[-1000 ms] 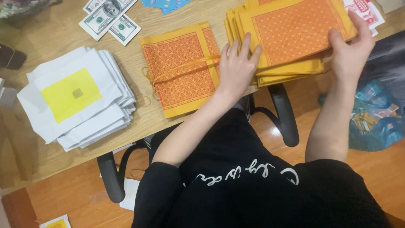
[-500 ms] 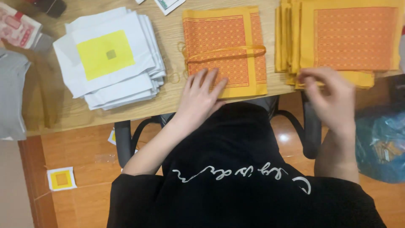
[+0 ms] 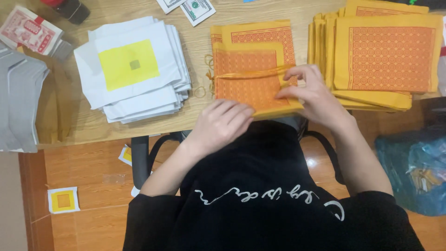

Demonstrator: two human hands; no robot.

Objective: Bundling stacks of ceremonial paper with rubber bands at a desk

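Note:
A small bundle of orange-and-yellow patterned paper sheets (image 3: 251, 69) lies at the near edge of the wooden table (image 3: 200, 111), with a rubber band across it. My left hand (image 3: 220, 123) rests on the bundle's near left corner, fingers curled at the edge. At the bundle's right side, my right hand (image 3: 309, 90) pinches the rubber band and the top sheet. A taller stack of the same orange-and-yellow sheets (image 3: 381, 58) sits to the right of my right hand.
A stack of white sheets with yellow squares (image 3: 134, 69) lies left of the bundle. Grey sheets (image 3: 21, 102) and a red printed pack (image 3: 30, 30) are far left. Banknote-like papers (image 3: 193, 8) lie at the top. Loose rubber bands (image 3: 200, 90), a chair armrest (image 3: 139, 155) and a blue bag (image 3: 413, 169) are nearby.
My right hand left the big stack on the right and moved onto the banded bundle. My left hand slid to the bundle's near corner. The camera view shifted right.

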